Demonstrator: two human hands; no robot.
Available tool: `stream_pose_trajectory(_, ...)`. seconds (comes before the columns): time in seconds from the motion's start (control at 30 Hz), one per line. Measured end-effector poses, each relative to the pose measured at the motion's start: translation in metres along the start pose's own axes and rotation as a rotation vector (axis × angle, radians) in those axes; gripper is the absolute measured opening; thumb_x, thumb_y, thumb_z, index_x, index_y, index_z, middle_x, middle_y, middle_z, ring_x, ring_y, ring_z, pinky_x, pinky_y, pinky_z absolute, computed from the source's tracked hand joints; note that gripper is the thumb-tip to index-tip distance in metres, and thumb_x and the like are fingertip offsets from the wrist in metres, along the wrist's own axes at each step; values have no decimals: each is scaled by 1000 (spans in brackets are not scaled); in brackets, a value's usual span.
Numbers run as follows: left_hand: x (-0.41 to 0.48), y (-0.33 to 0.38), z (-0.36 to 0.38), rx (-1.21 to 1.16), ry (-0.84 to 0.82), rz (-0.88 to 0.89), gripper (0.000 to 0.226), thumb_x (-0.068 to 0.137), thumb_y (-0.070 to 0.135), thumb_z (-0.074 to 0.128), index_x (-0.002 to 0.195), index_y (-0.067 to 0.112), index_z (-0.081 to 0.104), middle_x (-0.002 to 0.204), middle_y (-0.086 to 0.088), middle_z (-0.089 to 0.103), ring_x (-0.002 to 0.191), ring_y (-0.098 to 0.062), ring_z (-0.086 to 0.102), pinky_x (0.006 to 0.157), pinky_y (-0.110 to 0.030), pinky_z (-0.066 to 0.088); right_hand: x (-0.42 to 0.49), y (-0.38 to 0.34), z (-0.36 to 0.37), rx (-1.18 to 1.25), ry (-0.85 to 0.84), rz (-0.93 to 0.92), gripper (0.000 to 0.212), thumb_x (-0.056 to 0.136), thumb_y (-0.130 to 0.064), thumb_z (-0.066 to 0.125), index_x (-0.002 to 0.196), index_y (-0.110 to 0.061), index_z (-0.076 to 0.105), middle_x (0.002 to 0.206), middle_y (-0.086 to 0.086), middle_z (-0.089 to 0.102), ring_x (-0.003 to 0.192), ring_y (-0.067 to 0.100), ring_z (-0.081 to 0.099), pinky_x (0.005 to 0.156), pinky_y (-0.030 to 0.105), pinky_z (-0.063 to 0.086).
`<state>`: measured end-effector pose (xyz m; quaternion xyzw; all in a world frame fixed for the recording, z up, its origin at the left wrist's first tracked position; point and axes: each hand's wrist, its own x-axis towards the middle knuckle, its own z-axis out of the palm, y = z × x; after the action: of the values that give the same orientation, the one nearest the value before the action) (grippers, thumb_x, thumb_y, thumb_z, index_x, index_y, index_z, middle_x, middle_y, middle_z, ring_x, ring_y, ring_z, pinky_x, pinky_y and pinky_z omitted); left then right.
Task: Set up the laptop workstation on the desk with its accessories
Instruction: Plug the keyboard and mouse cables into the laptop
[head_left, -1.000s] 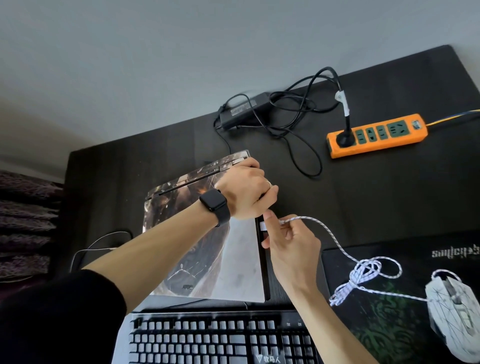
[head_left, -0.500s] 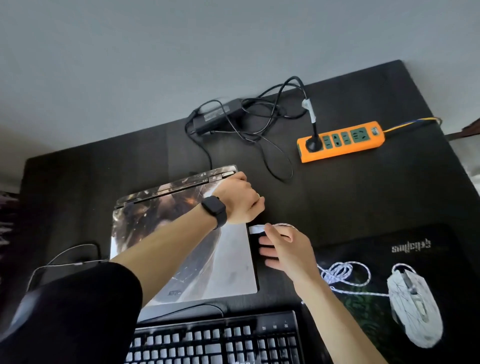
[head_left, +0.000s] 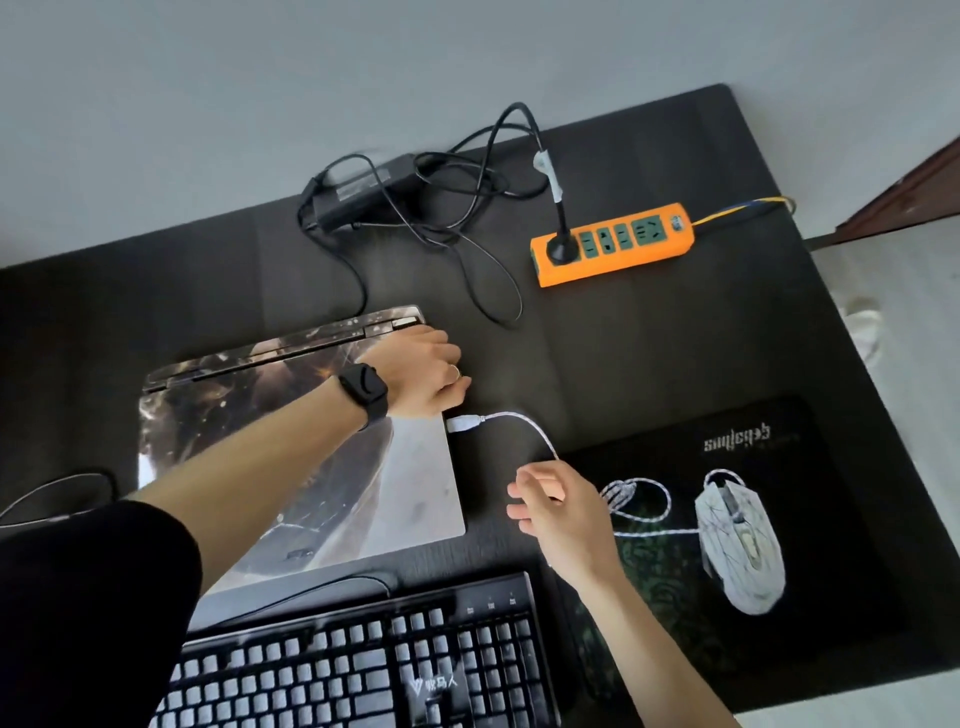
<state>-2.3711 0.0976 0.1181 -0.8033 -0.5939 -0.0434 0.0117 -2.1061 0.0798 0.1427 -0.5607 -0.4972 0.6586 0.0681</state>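
Grey wall (head_left: 260, 104) across top. Brown wooden edge (head_left: 914, 195) upper right. Pale floor (head_left: 914, 291) below, blurred white object (head_left: 863, 322) on it.

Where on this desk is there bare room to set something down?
Bare desk lies between the power strip, the laptop and the mouse pad; another patch lies left of the charger, behind the laptop. Crowded: around the charger and near the keyboard.

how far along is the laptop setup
Done: the mouse sits on the mouse pad, and its USB plug is at the laptop's right edge, seemingly inserted. The charger is plugged into the power strip, and the keyboard is in front.
In hand: the left hand holds the laptop's rear right corner. The right hand is open beside the mouse cable.
Left: the lid is closed, and the charger's link to the laptop can't be judged.
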Motion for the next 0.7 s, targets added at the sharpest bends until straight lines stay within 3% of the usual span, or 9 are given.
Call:
stream_pose_trajectory(0.13, -9, 7, -11, 28, 14, -52, 25, 91, 24, 49, 75, 14, 64, 59, -1, 58, 67, -29, 58, 62, -33, 48, -10, 14, -9, -11, 33, -71, 6, 99, -21, 63, 100, -20, 69, 91, -2, 77, 77, 11, 76, 86, 48, 60)
stream_pose_trajectory(0.23, -28, 21, -13, 2, -28, -208, 29, 91, 31, 45, 86, 16, 70, 84, -1, 69, 97, -28, 66, 83, -37, 52, -23, 23, -15, -22, 51, -110, 7, 99, -17, 64, 100, -20, 70, 90, -3, 77, 79, 11, 77, 86, 46, 60)
stream_pose_trajectory(0.3, -44, 47, -12, -73, -76, -354, 36, 89, 40, 43, 102, 20, 71, 111, 0, 69, 123, -26, 58, 102, -41, 45, -33, 30, -19, -42, 60, -122, 7, 98, -15, 65, 100, -20, 70, 89, -6, 77, 79, 10, 77, 85, 45, 60)
stream_pose_trajectory(0.43, -66, 125, -11, -202, -143, -559, 52, 86, 55, 45, 124, 23, 63, 145, -2, 50, 144, -23, 32, 118, -48, 26, -52, 48, -27, -244, 221, -247, 11, 94, -17, 69, 100, -25, 67, 83, -15, 73, 79, 5, 73, 79, 37, 60)
stream_pose_trajectory(0.53, -74, 173, -8, -251, -174, -615, 62, 83, 63, 50, 130, 23, 59, 158, -7, 32, 149, -26, 23, 118, -58, 19, -59, 59, -46, -540, 513, -449, 27, 85, -15, 76, 110, -20, 67, 111, -5, 67, 102, 18, 61, 86, 34, 54)
stream_pose_trajectory(0.63, -74, 208, -9, -238, -223, -577, 70, 80, 73, 47, 132, 27, 57, 158, -6, 32, 149, -30, 22, 115, -67, 10, -55, 66, -82, -708, 739, -302, 51, 78, -19, 78, 126, -16, 61, 142, 10, 51, 128, 34, 45, 101, 51, 43)
stream_pose_trajectory(0.7, -77, 226, -10, -216, -274, -477, 80, 77, 81, 43, 136, 28, 53, 159, -5, 32, 150, -31, 20, 112, -71, 8, -51, 73, -104, -717, 722, -169, 69, 76, -20, 79, 139, -19, 51, 153, 11, 39, 138, 37, 35, 105, 57, 39)
